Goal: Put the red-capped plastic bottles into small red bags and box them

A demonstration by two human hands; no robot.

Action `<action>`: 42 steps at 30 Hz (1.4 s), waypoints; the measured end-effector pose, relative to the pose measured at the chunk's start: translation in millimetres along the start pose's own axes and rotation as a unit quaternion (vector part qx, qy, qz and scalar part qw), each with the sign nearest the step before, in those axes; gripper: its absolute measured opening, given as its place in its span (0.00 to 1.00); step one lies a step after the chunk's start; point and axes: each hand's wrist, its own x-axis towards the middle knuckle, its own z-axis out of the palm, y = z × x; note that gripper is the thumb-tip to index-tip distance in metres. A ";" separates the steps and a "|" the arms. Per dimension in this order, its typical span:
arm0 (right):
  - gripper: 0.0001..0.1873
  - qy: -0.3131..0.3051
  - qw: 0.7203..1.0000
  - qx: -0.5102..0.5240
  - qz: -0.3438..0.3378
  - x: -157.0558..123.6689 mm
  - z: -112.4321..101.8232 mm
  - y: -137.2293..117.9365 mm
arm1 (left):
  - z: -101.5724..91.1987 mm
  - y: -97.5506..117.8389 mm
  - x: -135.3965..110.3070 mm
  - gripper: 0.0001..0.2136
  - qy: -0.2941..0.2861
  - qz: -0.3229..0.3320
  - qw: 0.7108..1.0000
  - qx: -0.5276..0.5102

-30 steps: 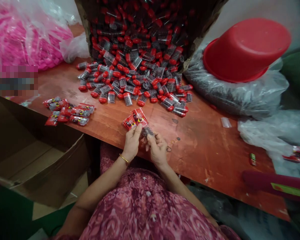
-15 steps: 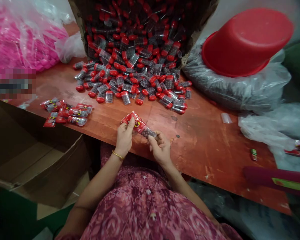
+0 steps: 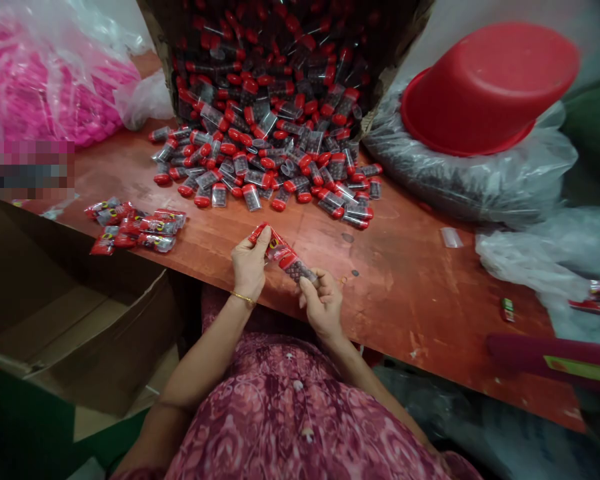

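Over the table's front edge, my left hand pinches a red printed plastic packet between thumb and fingers. My right hand grips the lower end of a small clear tube with a red cap, which shows a dark patterned inside. The tube's red end meets the packet's lower right end; whether it is inside the packet, I cannot tell. Beyond both hands lies a heap of similar red-capped tubes. Several filled red packets are piled to the left of my left hand.
The tubes spill from a large open box at the back. An open cardboard box stands below the left table edge. At right, a red tub sits upside down on a plastic sack. Pink items fill a bag.
The tube has drawn slightly down and right relative to the packet, so its red end now shows more clearly. My right hand has shifted slightly the same way.
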 end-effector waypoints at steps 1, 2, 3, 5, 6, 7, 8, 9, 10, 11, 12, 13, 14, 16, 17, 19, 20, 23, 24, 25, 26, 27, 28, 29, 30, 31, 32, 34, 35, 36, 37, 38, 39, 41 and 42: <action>0.11 0.002 1.000 0.003 0.001 0.3 -0.1 -1.1 | 0.4 1.1 -0.6 0.15 -0.005 -0.008 1.000 0.001; 0.11 0.002 1.000 0.005 0.003 0.7 -0.5 -2.3 | 0.8 2.3 -1.3 0.15 -0.009 -0.018 1.000 0.001; 0.11 0.002 1.000 0.006 0.004 1.1 -1.0 -3.5 | 1.3 3.7 -2.0 0.16 -0.011 -0.028 1.000 0.001; 0.11 0.000 1.000 0.008 0.008 1.7 -2.4 -5.2 | 2.1 6.2 -2.5 0.16 -0.005 -0.046 0.999 -0.001; 0.11 -0.003 1.000 0.010 0.009 2.0 -3.3 -5.7 | 2.4 7.4 -2.3 0.16 -0.001 -0.055 0.999 -0.002; 0.11 -0.006 1.000 0.014 0.010 2.2 -4.1 -5.7 | 2.6 8.3 -2.0 0.16 -0.001 -0.061 0.998 -0.001; 0.11 -0.009 1.000 0.018 0.011 2.4 -4.9 -5.5 | 2.7 9.1 -1.6 0.17 -0.003 -0.066 0.998 0.001; 0.11 -0.010 1.000 0.022 0.013 2.8 -5.6 -4.9 | 2.6 9.8 -1.2 0.17 -0.008 -0.070 0.997 0.004; 0.11 -0.010 0.999 0.026 0.017 3.2 -6.3 -4.0 | 2.5 10.2 -1.0 0.17 -0.013 -0.075 0.997 0.008; 0.12 -0.009 0.999 0.030 0.023 3.7 -6.8 -3.0 | 2.1 10.6 -0.9 0.17 -0.018 -0.079 0.997 0.013; 0.12 -0.008 0.999 0.034 0.029 4.2 -7.3 -1.8 | 1.6 10.9 -0.8 0.17 -0.020 -0.080 0.996 0.017; 0.12 -0.007 0.999 0.038 0.036 4.6 -7.9 -0.7 | 0.9 11.3 -0.4 0.16 -0.021 -0.080 0.996 0.020; 0.12 -0.007 0.998 0.042 0.042 4.9 -8.5 0.4 | -0.1 11.8 0.3 0.16 -0.019 -0.080 0.996 0.022; 0.12 -0.003 0.997 0.057 0.045 5.2 -10.1 2.4 | -2.3 13.5 3.4 0.15 -0.014 -0.087 0.996 0.017; 0.12 0.003 0.997 0.066 0.044 5.2 -11.0 3.2 | -3.3 14.7 5.6 0.14 -0.012 -0.096 0.995 0.010; 0.12 0.011 0.996 0.081 0.040 4.9 -12.9 4.3 | -3.8 17.1 10.3 0.13 -0.004 -0.116 0.993 -0.009; 0.12 0.010 0.996 0.084 0.040 4.7 -13.7 4.6 | -2.9 17.9 12.2 0.12 0.000 -0.119 0.993 -0.021; 0.12 -0.026 0.996 0.075 0.048 4.4 -14.7 4.2 | 5.3 17.4 13.6 0.11 -0.009 -0.090 0.995 -0.035; 0.12 -0.042 0.995 0.072 0.050 4.5 -14.6 3.6 | 9.2 16.3 12.4 0.11 -0.029 -0.073 0.997 -0.027; 0.13 -0.056 0.995 0.070 0.052 4.7 -14.4 2.8 | 13.1 15.0 10.5 0.10 -0.058 -0.059 0.996 -0.011; 0.13 -0.068 0.994 0.070 0.055 5.1 -14.3 1.9 | 16.7 13.7 8.2 0.10 -0.093 -0.049 0.994 0.012; 0.13 -0.078 0.993 0.071 0.058 5.4 -14.3 1.0 | 19.4 12.6 5.6 0.10 -0.127 -0.042 0.990 0.040; 0.14 -0.087 0.992 0.072 0.061 5.5 -14.5 0.2 | 21.3 11.8 2.9 0.10 -0.157 -0.039 0.984 0.068; 0.14 -0.096 0.990 0.073 0.067 5.4 -14.8 -0.4 | 22.1 11.3 0.4 0.10 -0.179 -0.039 0.979 0.093; 0.15 -0.104 0.989 0.075 0.074 4.9 -15.3 -0.8 | 21.9 10.8 -1.9 0.11 -0.193 -0.043 0.974 0.111; 0.15 -0.111 0.987 0.078 0.081 3.9 -15.7 -1.1 | 21.0 10.3 -4.0 0.11 -0.199 -0.049 0.971 0.122; 0.16 -0.117 0.986 0.083 0.088 2.4 -15.9 -1.5 | 19.6 9.4 -5.9 0.12 -0.200 -0.056 0.970 0.125; 0.16 -0.118 0.984 0.095 0.098 -1.7 -15.6 -2.8 | 16.3 6.6 -8.9 0.12 -0.195 -0.066 0.971 0.121; 0.16 -0.109 0.984 0.098 0.097 -3.8 -15.0 -4.0 | 14.6 4.6 -10.0 0.12 -0.188 -0.067 0.973 0.119; 0.16 -0.098 0.986 0.096 0.093 -5.6 -14.1 -5.6 | 13.2 2.6 -10.8 0.12 -0.179 -0.064 0.975 0.116; 0.16 -0.088 0.988 0.090 0.087 -7.0 -13.2 -7.3 | 11.9 0.7 -11.1 0.12 -0.166 -0.060 0.978 0.113; 0.16 -0.081 0.990 0.081 0.081 -7.7 -12.2 -9.1 | 10.8 -0.8 -11.0 0.11 -0.152 -0.057 0.981 0.106; 0.15 -0.080 0.991 0.071 0.077 -7.8 -11.5 -10.6 | 9.8 -1.8 -10.4 0.11 -0.137 -0.057 0.984 0.094; 0.15 -0.095 0.990 0.061 0.080 -6.3 -11.5 -12.0 | 8.0 -1.6 -7.8 0.11 -0.108 -0.076 0.990 0.056; 0.15 -0.103 0.989 0.063 0.083 -4.8 -12.7 -11.9 | 7.1 -0.6 -6.1 0.11 -0.093 -0.099 0.990 0.036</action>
